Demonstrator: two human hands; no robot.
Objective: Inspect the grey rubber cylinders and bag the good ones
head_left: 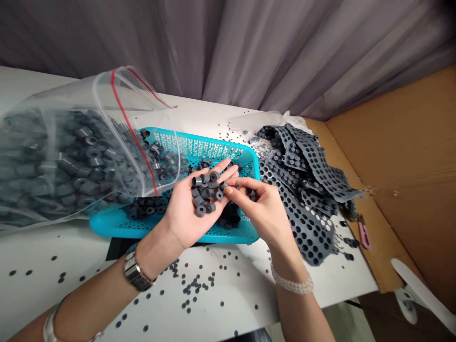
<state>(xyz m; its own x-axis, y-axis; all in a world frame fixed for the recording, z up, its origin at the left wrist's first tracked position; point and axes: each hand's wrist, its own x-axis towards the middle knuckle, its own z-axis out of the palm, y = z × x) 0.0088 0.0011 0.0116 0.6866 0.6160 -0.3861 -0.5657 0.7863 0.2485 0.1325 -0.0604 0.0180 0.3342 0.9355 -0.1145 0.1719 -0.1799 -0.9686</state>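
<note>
My left hand [188,209] lies palm up with its fingers stretched out, bearing a small heap of dark grey rubber bushings [204,192], short cylinders with a hole. Over its fingers, my right hand [263,202] pinches one grey bushing [223,186] between thumb and forefinger. Another bushing shows beneath the right hand's curled fingers. Both hands are above a turquoise plastic basket [171,233] with more loose bushings inside. To the left, a large clear zip bag [71,161] full of bushings leans open-mouthed over the basket's rim.
Perforated grey rubber sheets [309,223] pile up to the right, beside a cardboard panel [399,142]. Pink-handled snips [364,233] lie at that edge. Small black discs [194,285] are scattered over the white table [249,266]. A grey curtain [199,47] hangs behind.
</note>
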